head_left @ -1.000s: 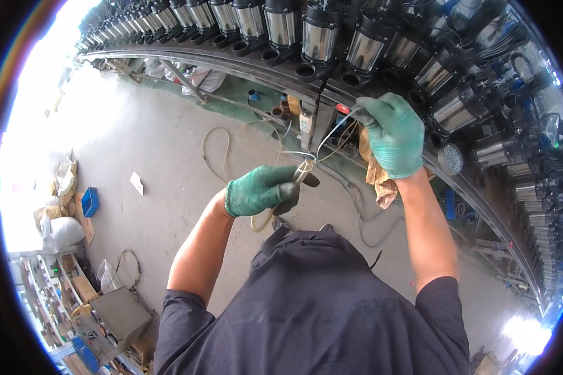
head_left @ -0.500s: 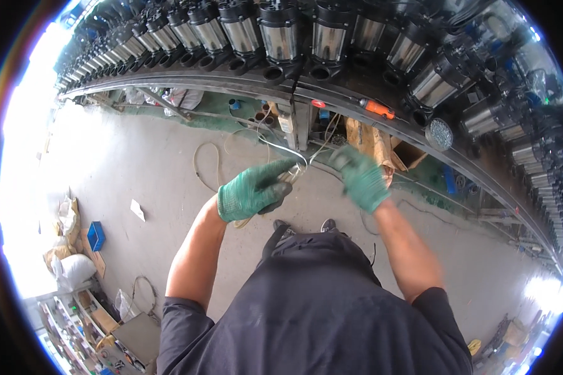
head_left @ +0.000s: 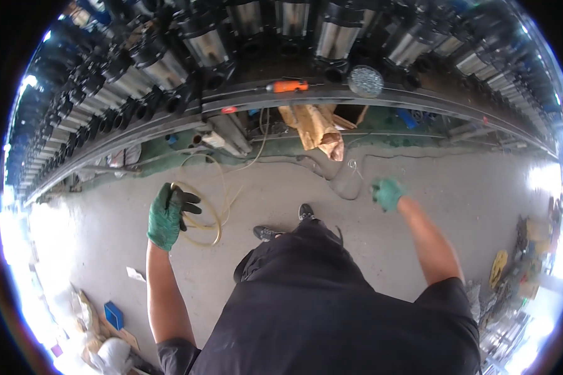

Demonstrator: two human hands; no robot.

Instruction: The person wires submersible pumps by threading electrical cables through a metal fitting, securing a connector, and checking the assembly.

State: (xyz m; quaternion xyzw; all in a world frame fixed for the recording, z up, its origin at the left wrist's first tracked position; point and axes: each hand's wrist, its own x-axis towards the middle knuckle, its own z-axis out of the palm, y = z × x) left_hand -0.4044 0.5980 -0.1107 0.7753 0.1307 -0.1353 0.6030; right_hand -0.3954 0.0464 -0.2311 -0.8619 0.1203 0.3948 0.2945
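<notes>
My left hand, in a green glove with dark fingers, is raised on the left with its fingers apart and nothing seen in it. Just right of it, a pale yellowish hose loops over the floor, partly hidden behind the fingers. My right hand, gloved alike, is held out to the right; motion smears its fingers. Between that hand and the workbench is a small looped piece of white cord; I cannot tell whether it lies on the floor or is in the air.
Pumps with steel bodies line the long bench. An orange power tool and a round container of small metal parts sit near its edge. Brown paper hangs below. A blue bin stands at lower left.
My hands have moved from close together at the white cord to wide apart, and the left no longer holds it. My view has swung right along the bench.
</notes>
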